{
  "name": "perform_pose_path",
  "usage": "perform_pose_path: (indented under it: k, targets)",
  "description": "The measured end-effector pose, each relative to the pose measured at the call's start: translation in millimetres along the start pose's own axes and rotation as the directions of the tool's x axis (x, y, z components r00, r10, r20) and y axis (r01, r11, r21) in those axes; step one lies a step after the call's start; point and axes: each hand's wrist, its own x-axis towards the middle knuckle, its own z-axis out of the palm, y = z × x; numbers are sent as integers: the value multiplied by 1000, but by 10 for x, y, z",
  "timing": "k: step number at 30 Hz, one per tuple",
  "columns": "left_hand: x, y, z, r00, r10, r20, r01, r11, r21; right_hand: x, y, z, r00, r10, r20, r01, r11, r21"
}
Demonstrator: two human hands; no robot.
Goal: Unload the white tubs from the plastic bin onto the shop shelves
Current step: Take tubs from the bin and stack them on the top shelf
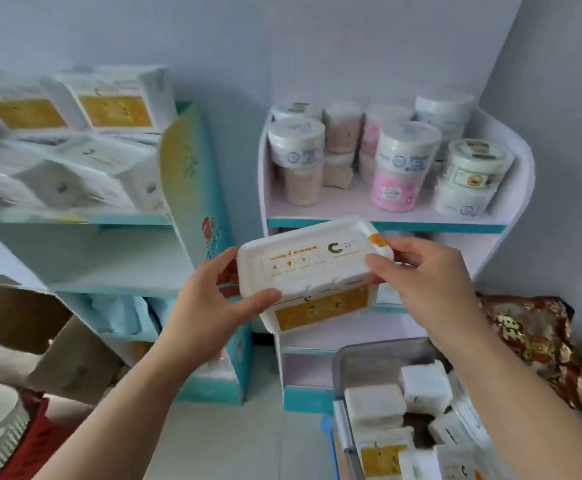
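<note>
A white rectangular tub (312, 268) with orange print and a yellow front label is held in mid-air in front of the shelves. My left hand (213, 296) grips its left end, thumb on the front edge. My right hand (421, 271) grips its right end. Below at the right, the clear plastic bin (343, 372) holds several more white tubs (374, 405). Matching tubs (109, 105) lie stacked on the top of the left shelf unit (75, 218).
The right shelf unit (386, 224) carries several round jars (409, 150) on its top level. Open cardboard boxes (40, 327) stand at lower left. A patterned red bag (538, 341) lies right of the bin. Pale floor tiles show between the units.
</note>
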Motion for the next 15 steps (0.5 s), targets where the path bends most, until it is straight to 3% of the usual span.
perform_pose_path:
  k: [6,15]
  targets:
    - [45,-155,-1406,974,66,-217,-83,994,-70,-74,-856,1152,983,-151,102,141,985,103]
    - [443,-247,-2892,905,144,-400,-140,989,40,208,-1889,2414,906,-321,275,289,945,152]
